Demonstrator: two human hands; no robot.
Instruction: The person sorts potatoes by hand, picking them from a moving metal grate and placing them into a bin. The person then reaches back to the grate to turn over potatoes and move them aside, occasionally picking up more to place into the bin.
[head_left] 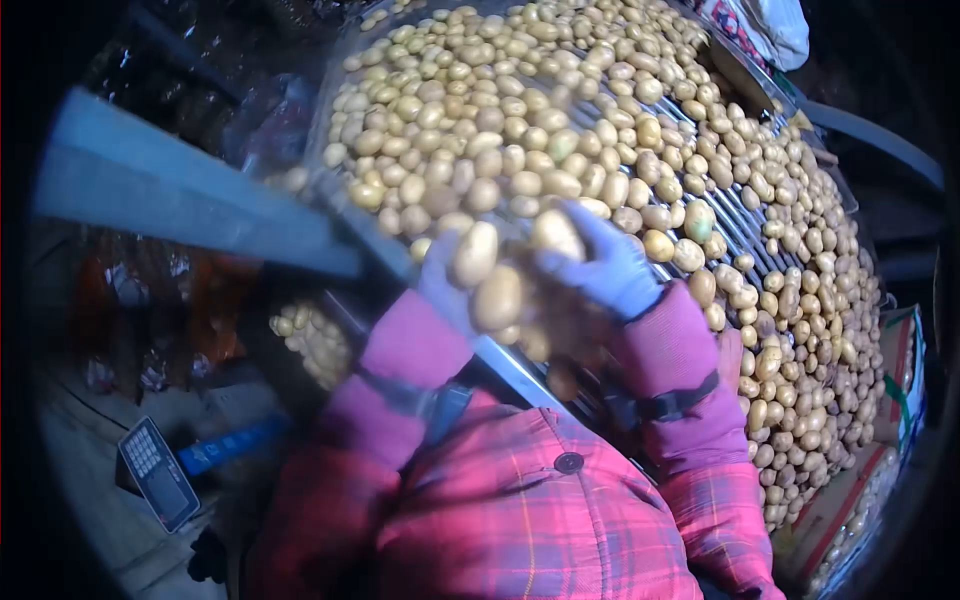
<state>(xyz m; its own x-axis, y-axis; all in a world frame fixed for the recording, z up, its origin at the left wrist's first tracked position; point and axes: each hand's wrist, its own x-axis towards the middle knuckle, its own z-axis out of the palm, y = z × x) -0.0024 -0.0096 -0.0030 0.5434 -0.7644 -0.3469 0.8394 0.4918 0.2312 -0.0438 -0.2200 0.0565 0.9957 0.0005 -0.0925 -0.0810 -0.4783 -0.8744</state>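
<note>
Potatoes [497, 298] fill the head view's centre, piled in two gloved hands held side by side over the near edge of a roller sorting table [738, 228]. The left hand [437, 275] is cupped with its fingers curled up round the pile. The right hand [610, 268] curves over the pile from the other side, fingers pressed together. Loose potatoes [480, 120] cover the table beyond. A keypad device [158, 487] lies low left, and a cardboard box [900, 370] stands far right.
</note>
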